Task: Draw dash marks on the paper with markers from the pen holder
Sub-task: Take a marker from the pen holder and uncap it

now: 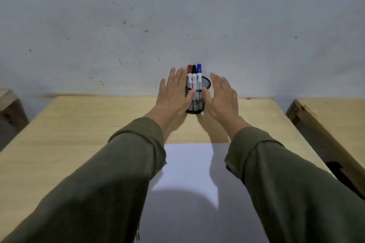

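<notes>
Black wire-mesh pen holder stands at the far edge of a pale wooden table, holding three upright markers, caps up: red-capped, black-capped, blue-capped. The left hand and right hand, fingers spread and gripping nothing, flank it. A blank white paper sheet lies nearer.

One head-worn view looks forward and down across the surface toward the wall at 12 o'clock, close over both arms.
</notes>
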{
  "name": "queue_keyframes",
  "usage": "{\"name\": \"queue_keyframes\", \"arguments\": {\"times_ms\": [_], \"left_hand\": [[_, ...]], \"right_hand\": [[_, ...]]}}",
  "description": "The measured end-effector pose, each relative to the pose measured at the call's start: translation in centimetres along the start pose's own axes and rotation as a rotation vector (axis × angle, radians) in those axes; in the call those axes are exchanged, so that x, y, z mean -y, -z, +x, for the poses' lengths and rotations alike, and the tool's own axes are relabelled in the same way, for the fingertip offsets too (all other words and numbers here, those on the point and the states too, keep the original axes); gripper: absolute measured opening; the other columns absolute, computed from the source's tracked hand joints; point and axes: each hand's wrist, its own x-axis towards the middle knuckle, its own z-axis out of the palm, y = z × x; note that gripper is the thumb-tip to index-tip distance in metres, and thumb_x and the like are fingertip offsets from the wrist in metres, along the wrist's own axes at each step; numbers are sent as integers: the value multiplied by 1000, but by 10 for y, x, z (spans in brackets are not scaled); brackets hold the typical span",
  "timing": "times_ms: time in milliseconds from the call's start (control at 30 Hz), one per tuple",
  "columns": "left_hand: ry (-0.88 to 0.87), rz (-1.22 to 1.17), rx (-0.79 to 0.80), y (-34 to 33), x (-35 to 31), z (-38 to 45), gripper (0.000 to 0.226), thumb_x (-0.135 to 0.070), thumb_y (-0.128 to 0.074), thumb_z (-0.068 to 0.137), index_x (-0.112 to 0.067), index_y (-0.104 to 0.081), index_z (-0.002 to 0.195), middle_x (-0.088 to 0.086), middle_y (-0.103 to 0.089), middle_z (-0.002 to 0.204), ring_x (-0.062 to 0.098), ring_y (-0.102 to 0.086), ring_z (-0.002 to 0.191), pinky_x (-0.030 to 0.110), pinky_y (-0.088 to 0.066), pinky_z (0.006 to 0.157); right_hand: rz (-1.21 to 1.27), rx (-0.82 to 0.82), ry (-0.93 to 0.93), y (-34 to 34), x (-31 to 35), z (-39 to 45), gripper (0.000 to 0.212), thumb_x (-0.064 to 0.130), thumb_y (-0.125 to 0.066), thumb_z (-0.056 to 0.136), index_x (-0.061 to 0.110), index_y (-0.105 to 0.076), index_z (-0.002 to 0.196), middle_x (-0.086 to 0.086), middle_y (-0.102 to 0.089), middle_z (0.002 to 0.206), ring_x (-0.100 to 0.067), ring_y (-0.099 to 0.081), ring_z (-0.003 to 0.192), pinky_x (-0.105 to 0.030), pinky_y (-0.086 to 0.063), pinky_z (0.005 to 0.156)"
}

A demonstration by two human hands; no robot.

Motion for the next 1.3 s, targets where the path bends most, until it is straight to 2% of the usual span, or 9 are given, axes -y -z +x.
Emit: {"name": "queue_keyframes", "arguments": {"times_ms": [233, 333, 433, 600, 767, 967, 1067, 1200, 1300], "left_hand": [[-67, -47, -13, -23, 10, 20, 61, -39, -27, 101, -13, -7, 152, 6, -6, 162, 23, 3, 150, 50, -7, 120], [-55, -113, -20, -29, 13, 22, 62, -42, -22, 100, -11, -7, 152, 5, -12, 161, 22, -1, 150, 44, -9, 120], [-50, -189, -34, -32, 12, 23, 65, -44, -24, 99, -9, -12, 152, 7, -19, 159, 23, -6, 150, 41, -12, 119], [-42, -179, -33, -31, 10, 23, 64, -44, -25, 99, -9, -14, 151, 8, -23, 158, 23, -9, 149, 42, -13, 118], [-43, -152, -28, -31, 10, 24, 64, -45, -24, 99, -9, -14, 151, 8, -22, 158, 23, -9, 149, 42, -13, 117], [-43, -144, 2, -28, 10, 22, 65, -45, -22, 99, -11, -7, 152, 6, -17, 160, 21, -6, 150, 43, -11, 118], [-33, -140, 17, -25, 9, 22, 66, -45, -23, 99, -11, -6, 153, 6, -15, 161, 22, -5, 150, 44, -11, 118], [-18, -111, 41, -20, 8, 23, 66, -45, -24, 99, -11, -7, 153, 6, -16, 161, 22, -4, 150, 46, -11, 117], [-17, -83, 56, -15, 7, 23, 66, -46, -25, 98, -11, -9, 152, 4, -17, 160, 23, -3, 150, 49, -12, 117]], "right_hand": [[-16, 3, 50, -11, -5, 45, 49, 38, -40, 96, 13, -42, 139, -10, -47, 142, -25, -30, 140, -44, -24, 110], [16, -2, 73, -16, -5, 53, 42, 33, -45, 93, 13, -53, 128, -10, -57, 129, -26, -39, 131, -42, -30, 104], [102, -7, 66, -18, -5, 56, 38, 28, -50, 88, 15, -57, 123, -7, -61, 125, -24, -45, 125, -42, -36, 102], [255, -76, 3, -14, 0, 61, 37, 21, -59, 83, 16, -54, 120, -1, -68, 111, -20, -49, 119, -43, -39, 99], [261, -49, -55, -12, 5, 65, 46, 13, -65, 78, 17, -51, 121, 2, -67, 96, -19, -50, 112, -39, -39, 95], [356, -35, -107, -10, 8, 62, 51, 9, -64, 79, 19, -48, 126, -5, -69, 98, -23, -59, 103, -35, -47, 87], [377, -52, -61, -3, 10, 59, 56, 7, -63, 81, 26, -44, 130, -2, -64, 93, -24, -59, 98, -36, -49, 83], [391, -89, -1, 12, 15, 58, 60, 6, -60, 86, 33, -39, 136, -1, -58, 90, -14, -58, 85, -18, -47, 70], [413, -118, 21, 24, 21, 58, 57, 6, -57, 88, 34, -42, 135, 0, -55, 92, -19, -61, 86, -25, -50, 77]]}}
